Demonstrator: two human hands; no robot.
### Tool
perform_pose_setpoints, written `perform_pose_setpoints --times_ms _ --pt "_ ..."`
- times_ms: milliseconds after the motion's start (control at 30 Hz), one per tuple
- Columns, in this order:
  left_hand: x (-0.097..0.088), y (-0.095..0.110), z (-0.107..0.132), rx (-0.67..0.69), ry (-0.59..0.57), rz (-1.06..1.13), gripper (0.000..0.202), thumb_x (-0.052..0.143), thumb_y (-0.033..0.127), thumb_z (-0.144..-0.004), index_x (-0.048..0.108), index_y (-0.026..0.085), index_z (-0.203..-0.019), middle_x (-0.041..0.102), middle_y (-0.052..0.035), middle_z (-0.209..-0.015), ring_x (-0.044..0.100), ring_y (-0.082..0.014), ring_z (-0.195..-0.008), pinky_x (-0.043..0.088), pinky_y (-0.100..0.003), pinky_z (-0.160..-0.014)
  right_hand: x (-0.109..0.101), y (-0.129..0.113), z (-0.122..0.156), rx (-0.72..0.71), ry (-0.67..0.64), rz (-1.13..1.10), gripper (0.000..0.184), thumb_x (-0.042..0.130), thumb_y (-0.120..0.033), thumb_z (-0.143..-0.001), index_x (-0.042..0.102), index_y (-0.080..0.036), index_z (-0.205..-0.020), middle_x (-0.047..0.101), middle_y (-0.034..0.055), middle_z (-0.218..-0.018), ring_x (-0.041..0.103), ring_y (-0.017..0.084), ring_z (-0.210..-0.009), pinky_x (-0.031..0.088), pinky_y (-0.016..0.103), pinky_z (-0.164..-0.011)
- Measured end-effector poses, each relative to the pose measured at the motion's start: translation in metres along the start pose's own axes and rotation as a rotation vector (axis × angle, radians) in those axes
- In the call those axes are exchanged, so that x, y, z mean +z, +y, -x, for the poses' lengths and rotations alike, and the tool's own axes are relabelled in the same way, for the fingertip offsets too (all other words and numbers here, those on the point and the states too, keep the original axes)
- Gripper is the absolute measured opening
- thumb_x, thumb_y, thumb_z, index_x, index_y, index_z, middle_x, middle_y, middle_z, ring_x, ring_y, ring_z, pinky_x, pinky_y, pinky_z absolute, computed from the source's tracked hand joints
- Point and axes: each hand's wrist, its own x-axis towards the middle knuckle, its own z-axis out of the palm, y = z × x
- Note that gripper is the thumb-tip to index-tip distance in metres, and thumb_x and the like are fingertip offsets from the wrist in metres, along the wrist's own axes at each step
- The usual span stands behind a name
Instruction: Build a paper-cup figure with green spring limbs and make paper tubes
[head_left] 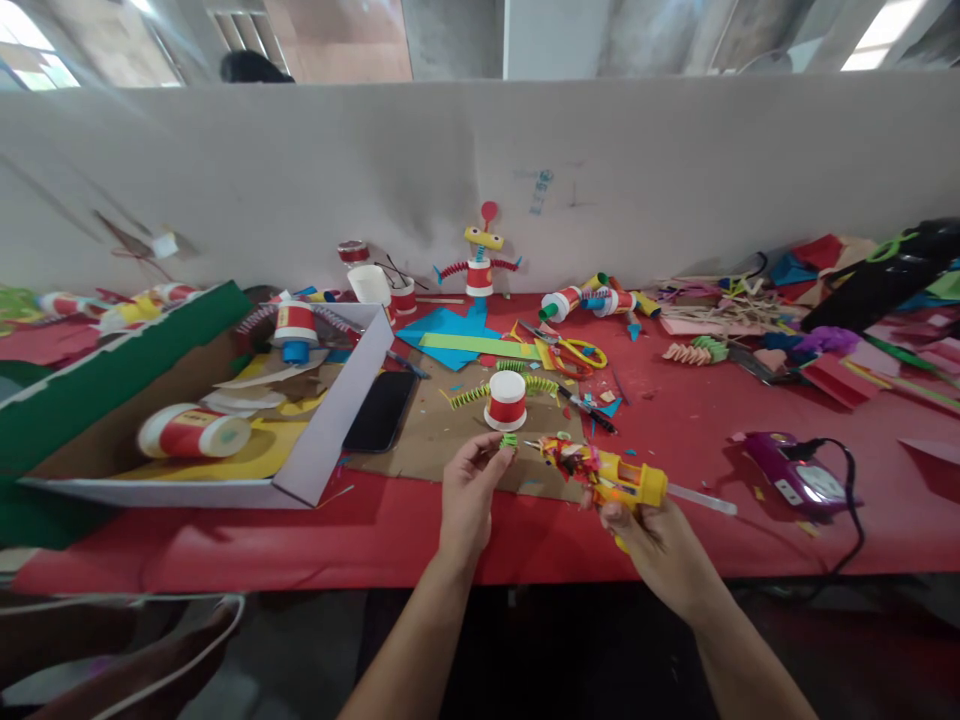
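Head view, lower centre: left hand [465,495] pinches a small accordion-folded green paper strip [509,441]; right hand [652,540], apart from it, grips a yellow plastic glue gun [609,474], nozzle near the strip. Mid-frame: squat red-and-white cup [507,404] with pleated yellow-green strips [469,397], on flat brown cardboard [431,435].

Glue gun [630,482]: smooth yellow plastic at the rear, front half rough with stuck scraps; nozzle [532,444] looks metallic. Glue stick [703,498]: translucent, smooth. Green strip [509,440]: matt paper, pleated. Cup [507,404]: smooth, apparently paper, red band. Work sheet [420,440]: brown cardboard, matt. Desk [675,545]: smooth red covering, paper-like. Phone [382,410]: dark, smooth face. Scissors [553,343]: metal blades, plastic handles. Power block [787,470]: glossy purple plastic. Box [336,410]: card walls, pale side matt.
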Motion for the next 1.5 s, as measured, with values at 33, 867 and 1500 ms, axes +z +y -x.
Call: perform_pose_setpoints --times_ms 33,867,1500 --pt "0.000 0.000 0.000 -0.001 -0.002 0.001 0.023 0.077 0.022 -0.069 0.071 0.017 -0.090 0.070 -0.0022 -0.084 0.062 -0.0108 -0.077 0.048 -0.022 -0.075 0.001 -0.001 -0.001 0.004 -0.002 0.010 0.040 0.048 -0.053 -0.087 0.066 -0.017 -0.083 0.052 0.0006 -0.060 0.048 0.014 -0.052 0.042 0.025 -0.049" --pt "0.001 0.002 0.000 0.001 -0.029 -0.014 0.020 0.078 0.025 -0.068 0.072 0.018 -0.086 0.069 -0.0013 -0.078 0.059 -0.0094 -0.072 0.047 -0.020 -0.072 0.010 0.006 -0.012 0.020 -0.114 0.190 0.043 0.045 -0.053 -0.090 0.067 -0.016 -0.094 0.073 0.0100 -0.089 0.068 0.026 -0.085 0.052 0.033 -0.073" --pt "0.001 0.002 0.000 -0.013 -0.029 0.003 0.019 0.077 0.024 -0.069 0.072 0.018 -0.086 0.068 -0.0001 -0.077 0.058 -0.0090 -0.071 0.045 -0.021 -0.072 0.008 0.001 -0.010 -0.003 -0.109 0.248 0.043 0.043 -0.051 -0.092 0.067 -0.017 -0.100 0.073 0.0118 -0.094 0.069 0.028 -0.090 0.052 0.036 -0.075"
